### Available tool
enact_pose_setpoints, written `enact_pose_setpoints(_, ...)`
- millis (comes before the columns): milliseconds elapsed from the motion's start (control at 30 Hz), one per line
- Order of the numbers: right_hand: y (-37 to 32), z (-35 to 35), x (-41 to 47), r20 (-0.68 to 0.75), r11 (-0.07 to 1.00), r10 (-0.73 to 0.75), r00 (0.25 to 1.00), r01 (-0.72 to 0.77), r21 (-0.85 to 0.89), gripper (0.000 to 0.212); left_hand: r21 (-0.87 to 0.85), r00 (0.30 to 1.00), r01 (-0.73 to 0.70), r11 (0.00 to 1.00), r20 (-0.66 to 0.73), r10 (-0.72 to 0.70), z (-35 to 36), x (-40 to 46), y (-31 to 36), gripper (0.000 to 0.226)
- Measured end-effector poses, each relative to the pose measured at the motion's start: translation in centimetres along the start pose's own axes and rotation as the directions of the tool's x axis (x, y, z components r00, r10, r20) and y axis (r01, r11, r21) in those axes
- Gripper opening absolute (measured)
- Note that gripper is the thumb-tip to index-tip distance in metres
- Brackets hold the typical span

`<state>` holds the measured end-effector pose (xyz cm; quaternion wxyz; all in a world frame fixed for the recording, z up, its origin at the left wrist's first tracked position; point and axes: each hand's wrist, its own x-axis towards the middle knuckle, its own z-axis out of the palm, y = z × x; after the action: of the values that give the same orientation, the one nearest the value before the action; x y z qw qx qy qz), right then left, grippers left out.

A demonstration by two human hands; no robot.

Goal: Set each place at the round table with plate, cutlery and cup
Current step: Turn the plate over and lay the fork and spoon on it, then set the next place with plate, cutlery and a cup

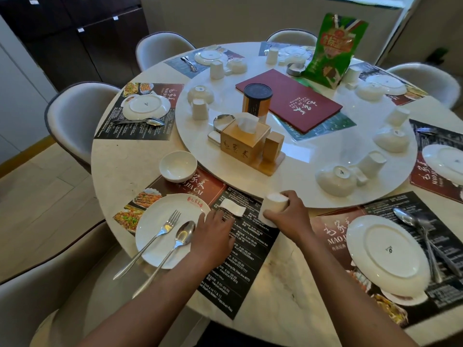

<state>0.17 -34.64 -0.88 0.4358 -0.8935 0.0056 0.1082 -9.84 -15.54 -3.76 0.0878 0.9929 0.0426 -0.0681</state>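
Observation:
On the placemat in front of me lies a white plate [160, 221], right side up, with a fork [160, 231] and a spoon [181, 237] resting across it. A white bowl [178, 166] stands upright just beyond it. My right hand [290, 216] is shut on a white cup [273, 204], tilted above the mat's far right corner. My left hand [213, 234] rests flat on the mat beside the plate, fingertips touching a small white rest [233, 207]. To the right lies an upside-down plate [387, 254] with cutlery [423, 236] beside it.
A round lazy Susan [300, 196] carries a wooden tissue box [244, 142], a red menu [290, 100], a green packet [333, 50], a dark-lidded tin [256, 98] and several upside-down bowls and cups. Other places hold upside-down plates. Chairs ring the table.

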Motion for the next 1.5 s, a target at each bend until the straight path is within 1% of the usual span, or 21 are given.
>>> enact_pose_setpoints(100, -0.2, -0.3, -0.9, 0.069, 0.99, -0.009, 0.998, 0.019, -0.14, 0.076, 0.034, 0.999, -0.032, 0.999, 0.0, 0.032, 0.2, -0.4, 0.3, 0.051)
enact_pose_setpoints(167, -0.6, -0.5, -1.5, 0.078, 0.966, -0.027, 0.997, 0.046, -0.256, 0.082, 0.049, 0.999, -0.041, 0.998, 0.007, 0.041, 0.4, -0.5, 0.3, 0.049)
enact_pose_setpoints(300, -1.6, -0.7, -2.4, 0.045, 0.89, -0.089, 0.995, 0.1, -0.444, 0.079, 0.069, 0.999, -0.05, 0.996, 0.016, 0.049, 0.7, -0.5, 0.3, 0.047)
enact_pose_setpoints(433, -1.8, -0.4, -2.5, 0.039, 0.818, -0.179, 0.983, 0.171, -0.549, 0.075, 0.082, 0.999, -0.049, 0.995, 0.016, 0.048, 0.6, -0.4, 0.4, 0.048)
enact_pose_setpoints(500, -1.7, 0.0, -2.3, 0.075, 0.778, -0.215, 0.974, 0.218, -0.59, 0.072, 0.087, 0.999, -0.046, 0.995, 0.019, 0.044, 0.5, -0.4, 0.4, 0.048)
enact_pose_setpoints(600, -1.8, 0.9, -1.8, 0.142, 0.714, -0.226, 0.964, 0.263, -0.649, 0.072, 0.099, 0.999, -0.045, 0.994, 0.019, 0.044, 0.7, -0.4, 0.4, 0.048)
enact_pose_setpoints(667, -2.0, 1.3, -1.4, 0.175, 0.696, -0.225, 0.958, 0.284, -0.659, 0.074, 0.101, 0.999, -0.044, 0.994, 0.018, 0.042, 0.7, -0.4, 0.5, 0.049)
enact_pose_setpoints(833, -2.3, 2.0, -0.6, 0.247, 0.722, -0.216, 0.944, 0.325, -0.611, 0.08, 0.084, 0.999, -0.04, 0.996, 0.016, 0.039, 0.6, -0.4, 0.6, 0.049)
enact_pose_setpoints(1100, -2.0, 2.7, -0.2, 0.238, 0.742, -0.266, 0.934, 0.356, -0.568, 0.08, 0.087, 0.999, -0.05, 0.995, 0.018, 0.048, 0.6, -0.6, 0.5, 0.052)
enact_pose_setpoints(1200, -1.7, 2.6, -0.4, 0.241, 0.722, -0.281, 0.929, 0.37, -0.584, 0.088, 0.075, 0.999, -0.052, 0.996, 0.001, 0.052, 0.5, -1.1, 0.5, 0.053)
enact_pose_setpoints(1233, -1.6, 2.5, -0.5, 0.226, 0.727, -0.283, 0.932, 0.362, -0.584, 0.092, 0.063, 0.999, -0.049, 0.997, -0.008, 0.049, 0.5, -1.3, 0.5, 0.054)
enact_pose_setpoints(1300, -1.5, 2.3, -1.3, 0.149, 0.768, -0.288, 0.946, 0.322, -0.554, 0.094, 0.037, 0.999, -0.039, 0.999, -0.034, 0.041, 0.3, -1.9, 0.5, 0.055)
enact_pose_setpoints(1367, -1.1, 2.0, -2.4, 0.048, 0.805, -0.31, 0.949, 0.289, -0.518, 0.089, 0.019, 0.997, -0.034, 0.999, -0.073, 0.035, 0.1, -2.6, 0.6, 0.057)
enact_pose_setpoints(1433, -0.2, 1.5, -3.9, -0.041, 0.816, -0.334, 0.942, 0.267, -0.513, 0.081, -0.018, 0.994, -0.037, 0.999, -0.107, 0.034, 0.0, -3.4, 0.9, 0.06)
enact_pose_setpoints(1500, 1.0, 1.1, -5.4, -0.095, 0.819, -0.336, 0.937, 0.241, -0.521, 0.077, -0.058, 0.988, -0.047, 0.997, -0.149, 0.038, 0.1, -4.1, 1.4, 0.064)
